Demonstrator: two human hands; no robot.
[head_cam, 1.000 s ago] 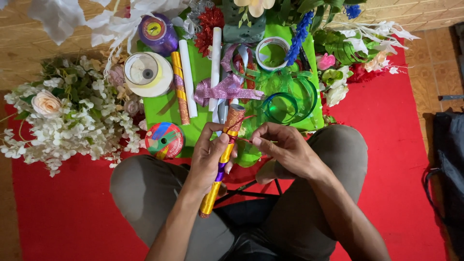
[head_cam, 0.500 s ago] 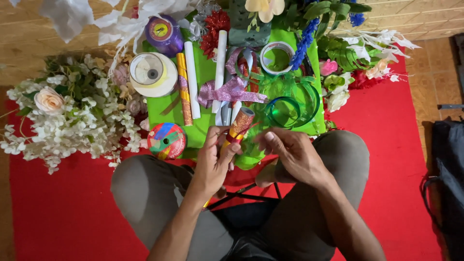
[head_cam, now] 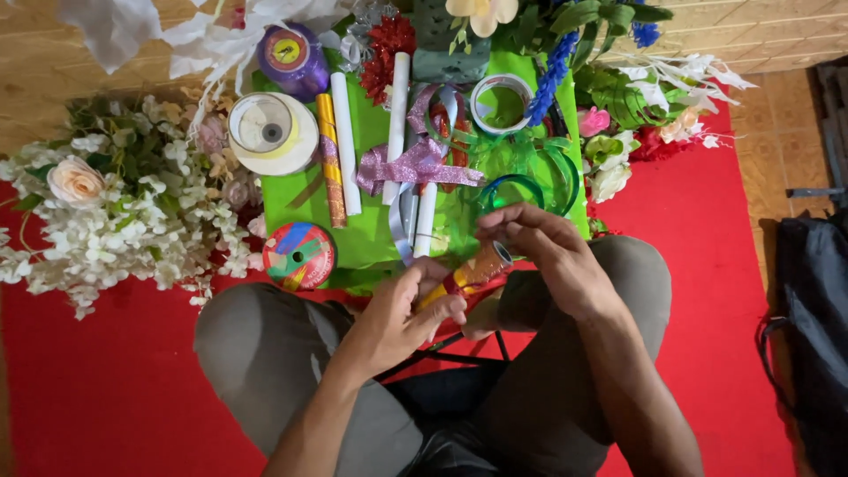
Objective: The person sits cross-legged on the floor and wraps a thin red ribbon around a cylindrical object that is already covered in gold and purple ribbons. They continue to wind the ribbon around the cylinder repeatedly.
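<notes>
Hands of a seated person meet over the near edge of a bright green board (head_cam: pixel 305 190), which rests on a red floor covering (head_cam: pixel 106 397) in front of the knees. The left hand (head_cam: pixel 402 318) wraps its fingers around the lower end of a glittery orange and red paper roll (head_cam: pixel 477 268), thumb pressed along it. The right hand (head_cam: pixel 539 256) pinches the roll's upper end between curled fingertips, just above the board's near edge. The roll tilts up toward the right.

On the board, near its middle, lie two white paper rolls (head_cam: pixel 343 141) and a gold patterned roll (head_cam: pixel 329 163), side by side. A sparkly pink ribbon bow (head_cam: pixel 415 166) sits right of them. A white ribbon spool (head_cam: pixel 269 132) stands at the board's left edge, with a purple spool (head_cam: pixel 291 55) at its far left corner. A multicoloured spool (head_cam: pixel 299 256) lies at the near left corner. A tape ring (head_cam: pixel 499 102) rests toward the far right of the board, with green hoops (head_cam: pixel 556 172) nearer.

White artificial flowers (head_cam: pixel 115 221) spread left of the board; mixed flowers (head_cam: pixel 636 124) lie to its right.
</notes>
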